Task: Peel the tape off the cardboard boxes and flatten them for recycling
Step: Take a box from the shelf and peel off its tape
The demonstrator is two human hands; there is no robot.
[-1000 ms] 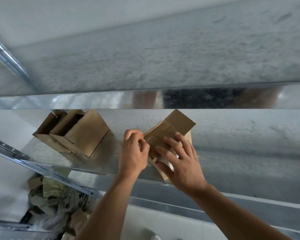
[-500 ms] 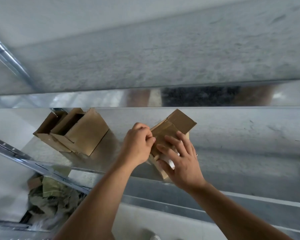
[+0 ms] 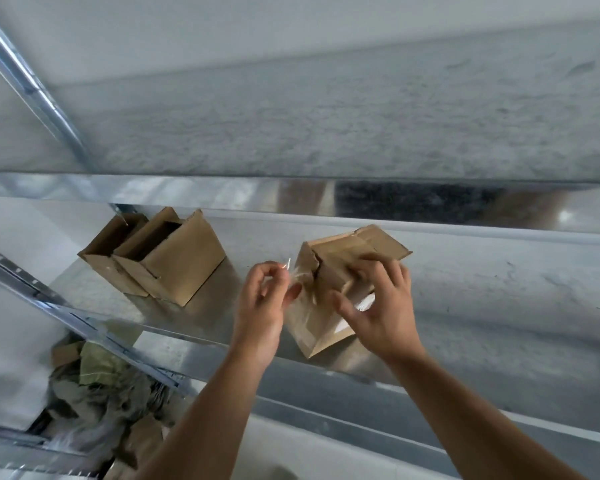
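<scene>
Tape-peeling step is in hand. On the metal shelf (image 3: pixel 499 306), right of two opened boxes (image 3: pixel 174 261), the small box (image 3: pixel 336 251) is gripped by the right hand (image 3: pixel 381 317), fingers curled over it. Clear tape (image 3: pixel 297 278) is pinched by the left hand (image 3: pixel 264 306) and stretched leftward. Next, a steady pull is called for, with the box braced. Half a second ago the left hand was pressed against the box; now it is drawn clear.

The left hand (image 3: pixel 264 306) pinches a clear tape strip (image 3: pixel 293 276) stretching from the small cardboard box (image 3: pixel 329 268), which the right hand (image 3: pixel 378 306) grips at the metal shelf's (image 3: pixel 201 327) front edge. Two open boxes (image 3: pixel 167 261) stand near its left end.
</scene>
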